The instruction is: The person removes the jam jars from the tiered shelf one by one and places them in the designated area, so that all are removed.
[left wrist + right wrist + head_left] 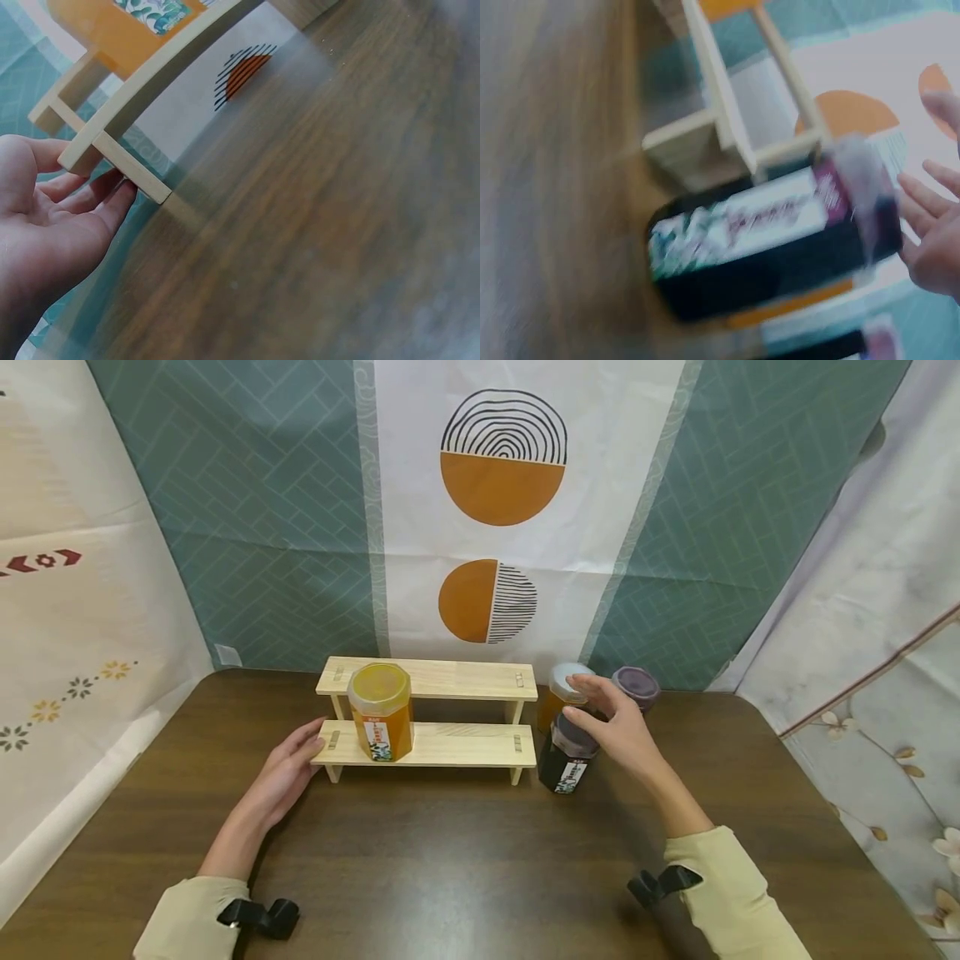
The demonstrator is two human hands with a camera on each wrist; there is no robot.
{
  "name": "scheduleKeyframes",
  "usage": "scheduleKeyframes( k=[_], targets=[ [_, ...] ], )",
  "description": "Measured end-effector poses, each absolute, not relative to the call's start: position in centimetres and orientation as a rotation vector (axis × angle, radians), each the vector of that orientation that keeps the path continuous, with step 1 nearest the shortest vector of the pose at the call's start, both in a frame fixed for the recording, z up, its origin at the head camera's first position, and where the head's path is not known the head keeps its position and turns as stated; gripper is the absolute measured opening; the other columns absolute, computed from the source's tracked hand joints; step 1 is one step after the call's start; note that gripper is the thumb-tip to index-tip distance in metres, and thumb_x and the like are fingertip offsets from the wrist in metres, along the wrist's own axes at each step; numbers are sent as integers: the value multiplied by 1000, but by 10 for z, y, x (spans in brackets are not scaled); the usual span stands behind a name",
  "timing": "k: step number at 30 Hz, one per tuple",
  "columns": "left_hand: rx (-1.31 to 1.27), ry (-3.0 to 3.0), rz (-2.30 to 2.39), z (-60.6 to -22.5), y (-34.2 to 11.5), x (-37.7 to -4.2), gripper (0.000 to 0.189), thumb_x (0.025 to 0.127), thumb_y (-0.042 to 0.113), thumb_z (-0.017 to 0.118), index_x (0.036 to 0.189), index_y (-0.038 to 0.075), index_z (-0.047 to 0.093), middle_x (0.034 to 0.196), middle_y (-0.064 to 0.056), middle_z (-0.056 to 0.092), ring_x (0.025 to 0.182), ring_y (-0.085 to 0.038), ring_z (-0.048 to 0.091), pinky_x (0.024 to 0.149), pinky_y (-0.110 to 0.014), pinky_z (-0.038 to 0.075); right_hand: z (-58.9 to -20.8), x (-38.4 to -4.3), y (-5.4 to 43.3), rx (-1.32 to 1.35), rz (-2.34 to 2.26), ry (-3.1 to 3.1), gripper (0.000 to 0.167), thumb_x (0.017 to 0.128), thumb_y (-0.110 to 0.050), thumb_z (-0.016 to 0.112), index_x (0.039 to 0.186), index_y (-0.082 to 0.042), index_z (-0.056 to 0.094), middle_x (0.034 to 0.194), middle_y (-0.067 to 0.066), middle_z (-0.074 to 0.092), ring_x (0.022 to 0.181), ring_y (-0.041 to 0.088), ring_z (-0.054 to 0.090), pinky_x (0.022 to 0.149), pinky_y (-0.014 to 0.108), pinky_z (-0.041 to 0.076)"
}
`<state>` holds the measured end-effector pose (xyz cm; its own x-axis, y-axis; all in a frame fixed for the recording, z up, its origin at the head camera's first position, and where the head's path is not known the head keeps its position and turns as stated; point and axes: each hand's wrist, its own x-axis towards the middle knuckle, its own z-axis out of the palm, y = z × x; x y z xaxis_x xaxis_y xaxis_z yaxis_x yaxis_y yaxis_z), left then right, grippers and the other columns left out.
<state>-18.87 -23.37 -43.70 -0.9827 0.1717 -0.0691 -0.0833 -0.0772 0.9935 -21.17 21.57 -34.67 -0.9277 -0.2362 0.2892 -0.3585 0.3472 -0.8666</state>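
Note:
My left hand (287,768) holds the left end of a two-tier wooden shelf (468,744); in the left wrist view its thumb is at the board's end and its fingers touch the leg. An amber jar (390,727) with a yellow lid stands on the lower tier, towards the left. My right hand (618,727) is over a dark jar (558,764) right of the shelf, fingers spread and not wrapped round it. In the right wrist view, the labelled dark jar (780,232) appears blurred, with the fingers beside its lid; contact is unclear.
Behind the dark jar stands an amber jar with a white lid (567,675), partly hidden by the right hand. Another jar with a purple lid (636,683) is farther right. The brown table (420,860) meets a patterned cloth backdrop (285,527) at the back.

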Motion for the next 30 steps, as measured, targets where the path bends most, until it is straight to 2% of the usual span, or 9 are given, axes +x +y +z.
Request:
scheduleKeyframes(
  k=[4,10,15,24,30],
  targets=[
    [102,2007,2195,-437,-234,-188,65,106,25,38,153,-3,3,154,-25,8,134,-23,25,101,-22,31,-337,-215,191,521,1610,-2550,51,94,-20,65,140,-5,48,142,12,48,133,29,39,107,50,30],
    [115,2009,2195,-437,-234,-188,63,107,24,38,153,-3,4,153,-25,10,131,-19,29,99,-20,32,-332,-222,145,625,1699,-2554,55,92,-19,67,140,0,46,140,14,50,132,28,40,110,44,27],
    [115,2003,2204,-437,-234,-188,63,107,23,37,153,-4,4,153,-26,11,130,-18,30,96,-18,33,-332,-228,103,696,1788,-2608,60,90,-19,70,142,-1,44,139,14,51,129,26,44,107,41,33],
    [101,2010,2188,-436,-234,-189,62,107,23,37,153,-2,4,154,-25,10,136,-26,21,105,-26,28,-335,-232,37,762,1976,-2564,68,86,-16,74,144,-4,41,139,13,50,128,25,46,105,36,36],
    [102,2001,2197,-436,-235,-189,63,106,23,37,153,-3,4,154,-25,11,132,-20,28,101,-21,31,-339,-231,7,742,2053,-2540,79,82,-18,77,148,-8,35,135,7,50,117,22,53,96,35,44]
  ],
)
